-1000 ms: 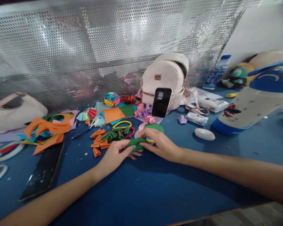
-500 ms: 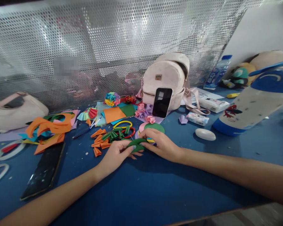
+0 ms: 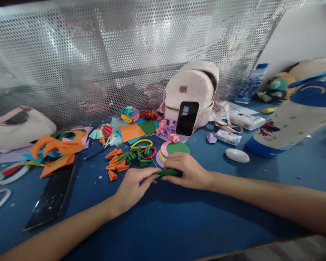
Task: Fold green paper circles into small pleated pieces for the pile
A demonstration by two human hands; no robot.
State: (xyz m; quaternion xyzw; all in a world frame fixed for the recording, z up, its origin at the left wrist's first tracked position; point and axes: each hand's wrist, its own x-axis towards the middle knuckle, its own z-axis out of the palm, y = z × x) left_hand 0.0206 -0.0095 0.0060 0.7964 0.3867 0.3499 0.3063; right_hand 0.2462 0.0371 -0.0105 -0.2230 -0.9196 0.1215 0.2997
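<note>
A piece of green paper [image 3: 167, 173], bent or folded, is held low over the blue table [image 3: 163, 224]. My left hand [image 3: 134, 186] pinches its left end between thumb and fingers. Around its right end my right hand [image 3: 188, 170] is closed, hiding part of it. Just beyond my hands lie round paper discs [image 3: 178, 147] in green, pink, yellow and purple. Folded green paper pieces [image 3: 130, 157] and folded orange ones [image 3: 115, 163] are heaped beyond my left hand, beside scissors with yellow and red handles [image 3: 141, 144].
A dark phone [image 3: 51, 197] and orange paper scraps [image 3: 57, 143] lie at the left. Another phone [image 3: 187, 119] leans on a pale backpack [image 3: 190, 87] at the back. On the right are a white oval object [image 3: 237, 155], a tissue pack [image 3: 228, 137] and a large bottle [image 3: 285, 127].
The green paper has turned nearly edge-on and shifted slightly right and down. My right hand has closed further around it, and my left hand now grips only its left end.
</note>
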